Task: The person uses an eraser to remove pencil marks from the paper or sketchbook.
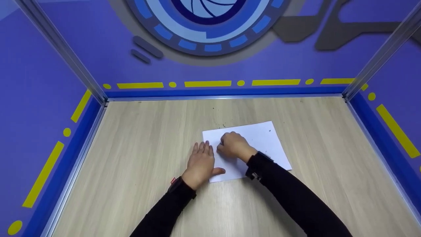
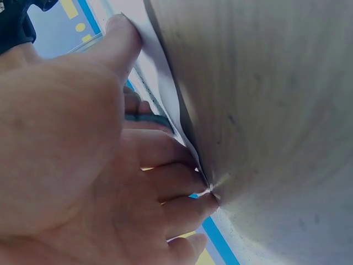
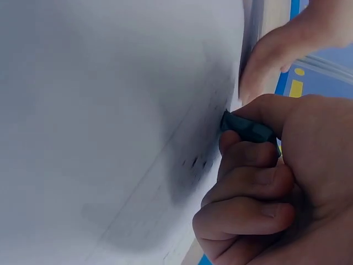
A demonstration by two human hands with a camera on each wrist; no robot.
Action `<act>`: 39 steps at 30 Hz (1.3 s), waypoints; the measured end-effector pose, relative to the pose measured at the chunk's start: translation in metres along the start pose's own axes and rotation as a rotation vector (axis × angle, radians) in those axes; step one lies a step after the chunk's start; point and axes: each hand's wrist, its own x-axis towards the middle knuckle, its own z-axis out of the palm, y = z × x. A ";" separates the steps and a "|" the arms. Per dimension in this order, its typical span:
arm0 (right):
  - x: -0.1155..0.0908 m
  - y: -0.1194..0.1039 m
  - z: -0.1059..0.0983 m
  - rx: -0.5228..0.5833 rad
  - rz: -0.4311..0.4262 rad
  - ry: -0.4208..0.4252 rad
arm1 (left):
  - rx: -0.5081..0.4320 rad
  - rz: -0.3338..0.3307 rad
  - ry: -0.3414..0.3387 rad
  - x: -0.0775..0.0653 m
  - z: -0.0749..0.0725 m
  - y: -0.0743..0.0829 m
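Observation:
A white sheet of paper (image 1: 269, 148) lies at a slight slant on the wooden table. My left hand (image 1: 201, 164) rests flat on its left edge, fingers straight and thumb spread over the sheet. Over the left half of the paper, my right hand (image 1: 234, 144) pinches a small dark green eraser (image 3: 251, 128) between thumb and index finger, the other fingers curled in. The eraser's tip is at the paper's surface, and the hand hides it in the head view. A faint line and dark crumbs (image 3: 194, 162) show on the paper beside it.
Small dark specks (image 1: 222, 126) lie on the table (image 1: 148, 138) just beyond the paper's top edge. Blue printed panels (image 1: 210, 72) with metal frame edges enclose the table at the back, left and right.

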 end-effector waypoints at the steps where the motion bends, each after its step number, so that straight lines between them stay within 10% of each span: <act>1: -0.002 0.004 -0.001 0.009 0.016 0.000 | -0.001 -0.001 -0.001 0.000 0.000 0.000; 25: -0.085 0.145 -0.025 0.119 0.120 0.139 | -0.005 0.003 -0.016 0.001 -0.003 0.002; 39: -0.092 0.141 -0.032 0.128 0.192 0.092 | -0.004 0.002 -0.027 0.002 0.000 0.001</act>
